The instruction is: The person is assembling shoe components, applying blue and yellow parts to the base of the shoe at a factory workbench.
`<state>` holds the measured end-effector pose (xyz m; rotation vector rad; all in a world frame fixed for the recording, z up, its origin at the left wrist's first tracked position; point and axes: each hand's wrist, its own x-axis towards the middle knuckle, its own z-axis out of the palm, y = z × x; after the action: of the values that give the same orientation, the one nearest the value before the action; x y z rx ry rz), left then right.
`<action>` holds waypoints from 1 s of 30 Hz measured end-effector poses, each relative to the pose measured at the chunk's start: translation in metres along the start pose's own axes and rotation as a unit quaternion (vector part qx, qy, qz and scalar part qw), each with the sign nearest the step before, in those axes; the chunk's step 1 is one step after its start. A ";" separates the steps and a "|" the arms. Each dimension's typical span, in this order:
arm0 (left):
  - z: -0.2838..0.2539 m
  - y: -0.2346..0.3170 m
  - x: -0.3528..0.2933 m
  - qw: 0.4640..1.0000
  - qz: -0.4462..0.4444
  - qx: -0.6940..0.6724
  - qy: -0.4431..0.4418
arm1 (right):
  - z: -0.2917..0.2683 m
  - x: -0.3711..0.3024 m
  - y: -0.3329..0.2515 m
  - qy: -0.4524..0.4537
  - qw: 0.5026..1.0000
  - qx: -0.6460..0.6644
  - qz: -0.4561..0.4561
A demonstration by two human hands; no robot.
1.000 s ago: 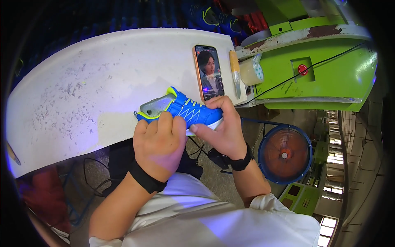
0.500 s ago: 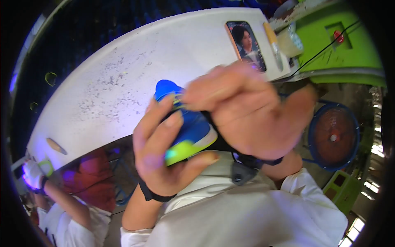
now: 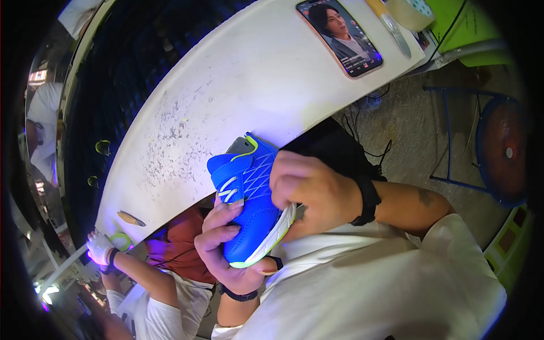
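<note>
A blue sneaker with a white and lime-green sole, white elastic-like laces and a strap is held over the table's near edge, toe pointing down toward me. My left hand is wrapped around the toe, fingers over the upper and thumb under the sole. Against the shoe's right side, my right hand is closed, its curled knuckles on the upper by the laces and its thumb near the sole edge. Its fingertips are hidden, so anything small pinched in them cannot be seen. The grey lining shows at the shoe's opening.
On the scuffed white curved table lie a phone playing video, a knife, a tape roll and a small tool. Beyond runs a dark conveyor. A gloved co-worker's hand is left; a round stool stands right.
My right hand has come down from above the shoe's opening to its right side. The shoe has tilted, showing its upper and laces, still in my left hand. The view has shifted.
</note>
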<state>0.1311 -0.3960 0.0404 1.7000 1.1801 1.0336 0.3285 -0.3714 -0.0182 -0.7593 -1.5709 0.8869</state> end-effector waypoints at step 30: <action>-0.081 -0.020 0.016 0.957 -0.233 0.147 -0.094 | 0.029 0.031 0.021 -0.091 0.977 -0.192 0.017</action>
<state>0.0541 -0.3633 0.0525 1.5823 1.5636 0.4140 0.2946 -0.3388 -0.0238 -1.0011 -1.9277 0.6998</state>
